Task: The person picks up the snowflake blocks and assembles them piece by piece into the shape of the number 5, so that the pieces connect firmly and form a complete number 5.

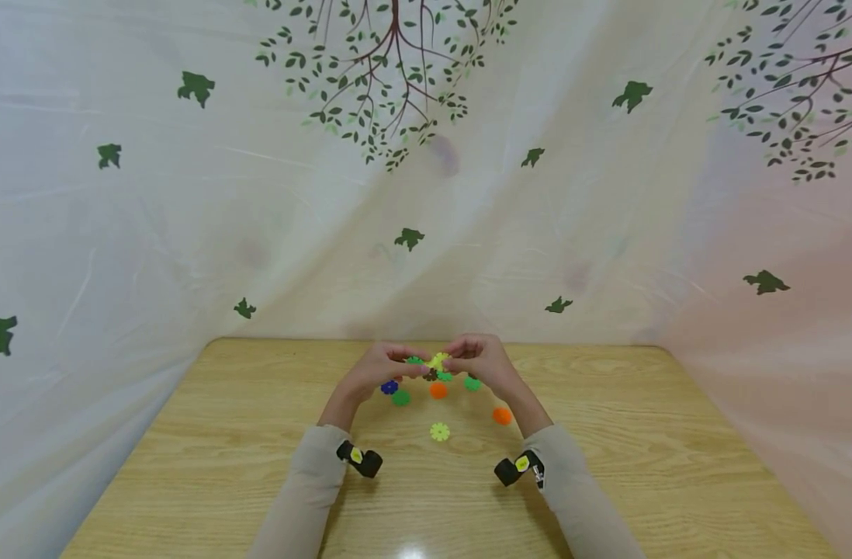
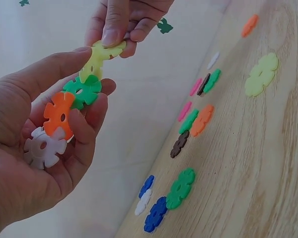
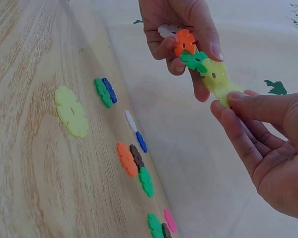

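My left hand [image 1: 375, 371] grips a chain of interlocking flower-shaped plastic discs above the table. In the left wrist view a white disc [image 2: 36, 153] lies in the palm, followed by an orange disc [image 2: 53, 115], a green disc [image 2: 89, 87] and a yellow disc [image 2: 93, 69] near the thumb tip. With thumb and fingers my right hand [image 1: 487, 363] pinches another yellow disc [image 3: 223, 94] at the far end of the chain. The two yellow discs meet edge to edge at an angle, overlapping in both wrist views.
Loose discs lie on the wooden table [image 1: 621, 435]: a yellow disc [image 1: 440, 432] nearest me, an orange disc [image 1: 502, 416] by the right forearm, a blue disc [image 1: 389, 387] and a green disc [image 1: 401, 398] by the left. Several more sit beneath the hands. A printed cloth [image 1: 314, 256] hangs behind.
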### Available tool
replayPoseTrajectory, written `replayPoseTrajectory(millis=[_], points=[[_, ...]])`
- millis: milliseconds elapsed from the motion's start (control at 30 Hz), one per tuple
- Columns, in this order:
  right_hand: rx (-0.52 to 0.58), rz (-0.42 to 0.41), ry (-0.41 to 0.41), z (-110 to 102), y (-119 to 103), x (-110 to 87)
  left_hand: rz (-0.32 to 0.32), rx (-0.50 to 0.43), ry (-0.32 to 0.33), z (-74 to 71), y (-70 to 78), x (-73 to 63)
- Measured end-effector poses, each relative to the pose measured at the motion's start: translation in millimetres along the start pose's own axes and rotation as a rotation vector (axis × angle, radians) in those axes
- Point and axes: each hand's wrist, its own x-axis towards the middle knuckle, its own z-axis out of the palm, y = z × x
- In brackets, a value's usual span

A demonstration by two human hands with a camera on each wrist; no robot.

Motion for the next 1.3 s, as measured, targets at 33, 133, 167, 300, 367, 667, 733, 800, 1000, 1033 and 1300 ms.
replayPoseTrajectory(millis=[33, 133, 167, 300, 367, 667, 733, 800, 1000, 1033, 1300], points=[[-0.004, -0.004, -0.002, 0.0, 0.1, 0.1, 0.005, 0.001, 0.001, 0.1, 0.4, -0.2], [-0.014, -0.016, -0.008, -0.1, 0.0, 0.4, 0.017, 0.007, 0.004, 0.1, 1.4, -0.9], [-0.018, -0.019, -0.008, 0.1, -0.5, 0.4, 0.019, 0.011, 0.004, 0.1, 1.7, -1.2], [-0.018, -0.036, -0.011, 0.5, -1.4, 0.5, 0.021, 0.015, 0.006, -0.1, 2.6, -2.2], [-0.020, -0.038, -0.011, 1.2, -1.7, 0.8, 0.017, 0.014, 0.009, -0.3, 2.6, -2.3], [-0.042, -0.027, -0.028, 6.4, -1.1, 1.9, 0.040, 0.014, 0.000, 1.0, 3.3, -4.1], [-0.042, -0.056, -0.031, 5.6, 1.1, 2.2, 0.040, 0.005, 0.001, 1.3, 2.5, -3.9], [-0.046, -0.065, -0.029, 4.5, 3.2, 2.9, 0.041, -0.002, -0.005, 2.2, 1.1, -2.9], [-0.087, -0.011, 0.017, 1.3, 4.3, 5.1, 0.037, 0.004, -0.042, 4.7, -1.8, 0.8], [-0.093, -0.002, 0.027, 0.8, 4.0, 5.0, 0.036, 0.008, -0.048, 4.7, -1.8, 1.3], [-0.090, 0.039, 0.055, -1.4, 4.4, 3.8, -0.019, 0.055, -0.093, 1.3, -1.9, -0.4]])
